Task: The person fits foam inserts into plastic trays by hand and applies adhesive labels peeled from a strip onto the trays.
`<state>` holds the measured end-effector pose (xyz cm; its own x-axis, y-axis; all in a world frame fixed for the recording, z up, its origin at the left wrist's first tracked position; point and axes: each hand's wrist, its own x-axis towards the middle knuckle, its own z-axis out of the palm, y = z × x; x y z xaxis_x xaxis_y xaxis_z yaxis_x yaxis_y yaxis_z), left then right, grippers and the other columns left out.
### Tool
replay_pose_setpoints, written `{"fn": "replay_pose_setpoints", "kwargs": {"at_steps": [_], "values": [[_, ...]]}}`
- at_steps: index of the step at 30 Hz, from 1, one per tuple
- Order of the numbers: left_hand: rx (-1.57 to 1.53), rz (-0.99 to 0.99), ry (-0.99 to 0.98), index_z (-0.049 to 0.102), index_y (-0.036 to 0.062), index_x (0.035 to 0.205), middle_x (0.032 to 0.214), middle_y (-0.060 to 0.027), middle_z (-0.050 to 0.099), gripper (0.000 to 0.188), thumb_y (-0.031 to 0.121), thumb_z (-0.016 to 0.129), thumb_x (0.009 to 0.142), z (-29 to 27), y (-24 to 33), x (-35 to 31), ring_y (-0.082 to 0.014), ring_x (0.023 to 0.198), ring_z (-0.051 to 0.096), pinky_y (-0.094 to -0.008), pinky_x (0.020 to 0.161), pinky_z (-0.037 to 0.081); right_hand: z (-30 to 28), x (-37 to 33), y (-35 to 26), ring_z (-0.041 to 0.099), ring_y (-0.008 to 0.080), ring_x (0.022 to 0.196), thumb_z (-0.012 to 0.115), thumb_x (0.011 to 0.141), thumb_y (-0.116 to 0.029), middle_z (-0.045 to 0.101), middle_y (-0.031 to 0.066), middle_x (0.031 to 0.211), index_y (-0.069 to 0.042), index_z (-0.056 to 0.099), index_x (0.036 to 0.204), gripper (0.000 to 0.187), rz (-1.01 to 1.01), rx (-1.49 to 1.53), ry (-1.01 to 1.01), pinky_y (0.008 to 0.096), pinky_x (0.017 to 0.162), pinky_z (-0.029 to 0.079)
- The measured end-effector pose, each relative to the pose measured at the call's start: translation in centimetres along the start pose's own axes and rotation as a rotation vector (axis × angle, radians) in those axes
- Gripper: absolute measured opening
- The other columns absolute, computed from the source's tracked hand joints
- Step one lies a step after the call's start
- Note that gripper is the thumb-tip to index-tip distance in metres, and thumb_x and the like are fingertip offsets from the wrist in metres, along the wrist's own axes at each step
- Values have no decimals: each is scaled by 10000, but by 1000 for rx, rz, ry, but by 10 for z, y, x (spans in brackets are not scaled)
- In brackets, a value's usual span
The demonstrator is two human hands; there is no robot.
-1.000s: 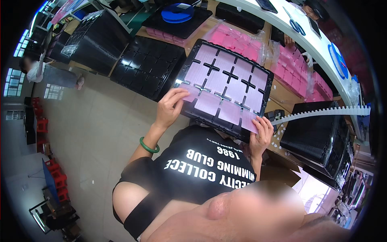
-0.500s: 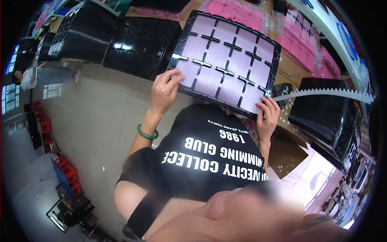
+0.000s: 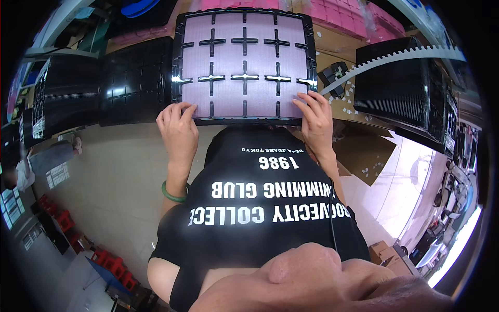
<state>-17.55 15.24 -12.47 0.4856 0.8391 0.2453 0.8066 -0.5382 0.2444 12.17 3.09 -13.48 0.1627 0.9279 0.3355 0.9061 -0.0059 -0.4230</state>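
Observation:
A black plastic tray [image 3: 311, 52] with cross-shaped dividers lies in front of me, filled with flat lilac pieces [image 3: 228, 104]. At its near left corner, my left hand [image 3: 178, 127] grips the rim, thumb and fingertips bent over the edge. My right hand [image 3: 318, 122] does the same at the near right corner, its fingertips reaching over onto the lilac surface. The undersides of both grips are hidden by the tray. On my left wrist is a green bangle [image 3: 172, 192].
Black trays [image 3: 122, 83] adjoin on the left, with a tall stack [image 3: 67, 86] beyond. Another stack [image 3: 392, 78] stands right, under a white toothed strip [image 3: 395, 58]. Pink trays [image 3: 332, 18] line the back. White scraps surround a small black device [image 3: 333, 78]. A person [image 3: 52, 156] is at far left.
My view has turned, so the tray now appears level and farther left. Both hands keep to its near corners; the left has slid from the side to the near corner.

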Motion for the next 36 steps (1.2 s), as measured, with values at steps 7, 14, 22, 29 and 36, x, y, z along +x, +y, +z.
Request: {"fn": "replay_pose_setpoints", "kwargs": {"at_steps": [7,14,22,29,36], "values": [[-9,63,-31,669,28,985,981,-83,596,258,-33,601,744,-3,-4,10,-262,1019,538,-391,955,370,4,-4,4,538,274,1029,577,695,57,623,61,1000,-64,652,914,261,-59,-86,-7,412,916,421],[-350,111,180,627,58,1104,1156,-145,549,296,122,621,816,35,-62,93,-320,1063,524,-404,949,392,23,70,60,543,284,1058,589,767,-51,649,85,1052,-80,666,996,244,76,237,167,382,954,406],[-685,-208,-184,457,-62,1314,1278,-314,510,930,582,723,699,118,-113,226,-423,1213,487,-441,1030,382,88,177,154,398,397,1280,798,603,-572,470,217,1363,-85,409,1396,1008,476,214,75,460,1067,329],[-415,-354,-118,534,-28,1264,1245,-257,564,876,617,697,694,121,-103,243,-361,1197,524,-458,1003,412,96,192,169,506,367,1223,762,556,-666,539,247,1291,-50,468,1359,1054,636,229,62,438,1025,396],[-251,-320,187,548,13,1253,1261,-235,549,691,508,666,785,126,-104,233,-373,1162,531,-428,976,427,97,200,160,515,347,1186,762,663,-468,564,211,1255,-82,530,1303,783,492,242,150,418,1013,391]]}}
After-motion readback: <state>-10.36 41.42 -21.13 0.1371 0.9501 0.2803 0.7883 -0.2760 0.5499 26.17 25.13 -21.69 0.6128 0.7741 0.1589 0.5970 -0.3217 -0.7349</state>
